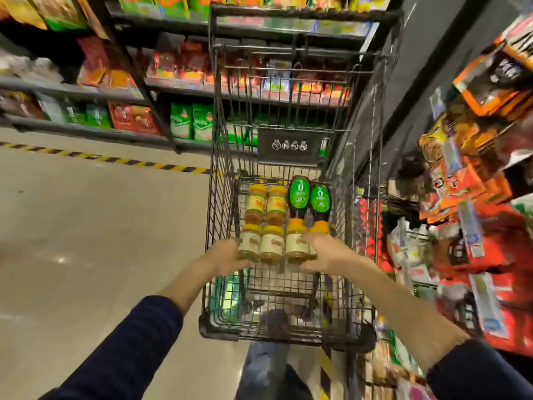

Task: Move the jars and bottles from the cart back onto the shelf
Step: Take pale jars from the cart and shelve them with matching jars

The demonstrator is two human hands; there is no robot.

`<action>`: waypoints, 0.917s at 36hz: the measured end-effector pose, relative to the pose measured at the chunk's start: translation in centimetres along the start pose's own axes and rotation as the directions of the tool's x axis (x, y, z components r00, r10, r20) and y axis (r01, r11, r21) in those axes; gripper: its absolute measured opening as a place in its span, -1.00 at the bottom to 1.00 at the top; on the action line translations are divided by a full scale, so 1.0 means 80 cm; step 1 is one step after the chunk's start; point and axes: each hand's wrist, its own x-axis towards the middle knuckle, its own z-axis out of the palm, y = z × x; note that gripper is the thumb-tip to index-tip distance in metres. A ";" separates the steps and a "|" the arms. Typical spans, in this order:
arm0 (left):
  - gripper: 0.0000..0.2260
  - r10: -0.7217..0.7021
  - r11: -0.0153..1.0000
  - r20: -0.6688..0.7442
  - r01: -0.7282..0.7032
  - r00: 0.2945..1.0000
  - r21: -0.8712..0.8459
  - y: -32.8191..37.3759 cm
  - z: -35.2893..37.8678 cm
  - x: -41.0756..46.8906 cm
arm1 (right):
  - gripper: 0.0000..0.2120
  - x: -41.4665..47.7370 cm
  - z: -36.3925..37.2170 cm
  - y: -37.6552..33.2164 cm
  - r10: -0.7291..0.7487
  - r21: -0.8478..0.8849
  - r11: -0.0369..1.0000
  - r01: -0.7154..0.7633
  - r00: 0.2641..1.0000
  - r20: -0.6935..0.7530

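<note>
- The left hand [229, 255] curls its fingers round the outer side of the leftmost near jar [249, 243]; the fingertips pass behind the glass, so I cannot say how firm the hold is
- The right hand [324, 252] closes on the rightmost near jar [296, 243] from the opposite side, thumb lying over its top; there may be a further jar tucked under that palm, but blur hides it
- Between the two gripped jars lies a middle jar [271, 246], touching both neighbours and held by neither hand
- Beyond that row lie two far jars [275, 204] side by side, and right of them two dark bottles [299, 197] with green labels, their yellow caps pointing at the person and ending just by the right hand's knuckles
- Everything rests on a raised wire tray inside the cart [219, 197]; nothing looks lifted clear, and every jar and bottle in view is in the cart, so I judge the task barely begun, with at least five jars and two bottles to go
- The cart's tall wire sides hem the row in on both flanks, so the free way out is straight up
- The shelf [484, 295] on the right stands close beside the cart, packed with packets, and I see no bare gap for jars there
- The floor [86, 226] on the left gives the left elbow room
</note>
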 end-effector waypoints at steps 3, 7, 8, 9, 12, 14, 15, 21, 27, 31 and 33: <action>-0.63 -0.034 0.999 0.026 0.035 0.999 -0.032 -0.009 0.010 0.046 | -0.44 0.035 0.011 0.013 0.033 0.071 0.997 -0.035 0.999 0.019; -0.64 -0.128 0.987 0.034 0.131 0.991 -0.097 -0.027 0.028 0.108 | -0.44 0.075 0.027 0.029 0.077 0.201 0.975 -0.091 0.994 0.077; -0.63 -0.149 0.982 0.035 0.152 0.988 -0.114 -0.031 0.034 0.121 | -0.43 0.084 0.030 0.031 0.094 0.256 0.959 -0.118 0.990 0.105; -0.62 -0.182 0.974 0.044 0.186 0.982 -0.129 -0.037 0.040 0.135 | -0.41 0.093 0.033 0.034 0.096 0.280 0.951 -0.128 0.987 0.125; -0.49 -0.280 0.936 0.101 0.295 0.955 -0.193 -0.084 0.085 0.198 | -0.36 0.126 0.042 0.043 0.090 0.234 0.964 -0.127 0.982 0.165; -0.43 -0.331 0.897 0.119 0.352 0.936 -0.269 -0.096 0.100 0.220 | -0.35 0.149 0.047 0.050 0.081 0.267 0.955 -0.129 0.979 0.186; -0.47 -0.354 0.882 0.121 0.374 0.927 -0.288 -0.093 0.100 0.223 | -0.36 0.159 0.049 0.053 0.066 0.285 0.950 -0.125 0.976 0.206; -0.45 -0.471 0.788 0.135 0.484 0.872 -0.381 -0.083 0.110 0.251 | -0.36 0.185 0.071 0.066 0.043 0.435 0.890 -0.135 0.976 0.216; -0.40 -0.493 0.761 0.169 0.517 0.853 -0.392 -0.088 0.115 0.267 | -0.37 0.184 0.085 0.073 0.034 0.556 0.821 -0.130 0.983 0.180; -0.44 -0.474 0.754 0.162 0.494 0.865 -0.433 -0.096 0.116 0.272 | -0.40 0.181 0.089 0.077 0.047 0.611 0.780 -0.130 0.987 0.151; -0.45 -0.476 0.732 0.167 0.494 0.864 -0.468 -0.100 0.117 0.272 | -0.39 0.179 0.090 0.076 0.066 0.606 0.779 -0.160 0.982 0.175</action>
